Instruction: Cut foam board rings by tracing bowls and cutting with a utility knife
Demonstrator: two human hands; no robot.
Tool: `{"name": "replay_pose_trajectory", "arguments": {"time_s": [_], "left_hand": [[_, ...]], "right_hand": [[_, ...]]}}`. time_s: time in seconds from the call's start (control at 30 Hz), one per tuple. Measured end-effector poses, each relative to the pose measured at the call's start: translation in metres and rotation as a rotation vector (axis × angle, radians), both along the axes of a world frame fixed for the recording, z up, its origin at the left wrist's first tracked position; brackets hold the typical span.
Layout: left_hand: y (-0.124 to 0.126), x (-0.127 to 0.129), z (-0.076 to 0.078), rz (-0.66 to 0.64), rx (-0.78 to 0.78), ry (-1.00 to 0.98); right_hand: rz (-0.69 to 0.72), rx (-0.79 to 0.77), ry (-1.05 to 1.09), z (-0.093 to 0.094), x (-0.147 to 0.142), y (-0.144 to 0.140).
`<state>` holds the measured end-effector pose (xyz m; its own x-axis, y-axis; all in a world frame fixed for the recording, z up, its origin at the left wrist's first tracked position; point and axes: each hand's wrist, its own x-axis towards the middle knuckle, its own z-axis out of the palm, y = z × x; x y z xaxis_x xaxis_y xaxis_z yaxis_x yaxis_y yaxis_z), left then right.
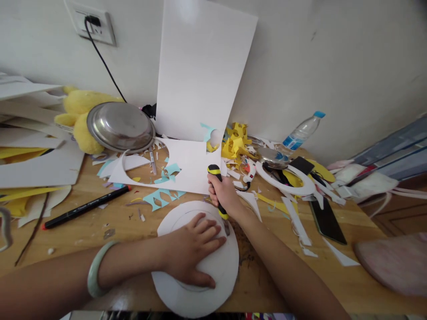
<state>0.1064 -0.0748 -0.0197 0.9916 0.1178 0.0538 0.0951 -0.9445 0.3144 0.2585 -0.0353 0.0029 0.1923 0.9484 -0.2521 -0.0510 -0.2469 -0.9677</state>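
Observation:
A white foam-board disc [213, 302] lies at the table's near edge, with a circle drawn on it inside the rim. My left hand [191, 249] rests flat on the disc, fingers spread, with a pale green bangle on its wrist. My right hand [225, 195] grips the black and yellow handle of a craft knife [213, 170]. The knife stands tilted, its lower end at the disc's upper right, near the drawn line. Behind the disc lies a cut white board sheet [190, 173] with a curved opening.
A black marker [86, 208] lies at left, near stacked boards [40, 171]. A metal bowl [122, 126] leans on a yellow plush toy [82, 104]. Yellow scraps [236, 142], a water bottle [302, 133], a white ring [310, 184] and a phone [328, 221] are to the right.

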Motion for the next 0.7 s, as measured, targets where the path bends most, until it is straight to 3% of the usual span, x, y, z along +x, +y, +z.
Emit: {"name": "replay_pose_trajectory", "arguments": {"time_s": [0.7], "left_hand": [[-0.0001,0.0002,0.0017,0.004,-0.022,0.016]], "right_hand": [[-0.014,0.012,-0.089,0.0023,-0.0005,0.0073]]}}
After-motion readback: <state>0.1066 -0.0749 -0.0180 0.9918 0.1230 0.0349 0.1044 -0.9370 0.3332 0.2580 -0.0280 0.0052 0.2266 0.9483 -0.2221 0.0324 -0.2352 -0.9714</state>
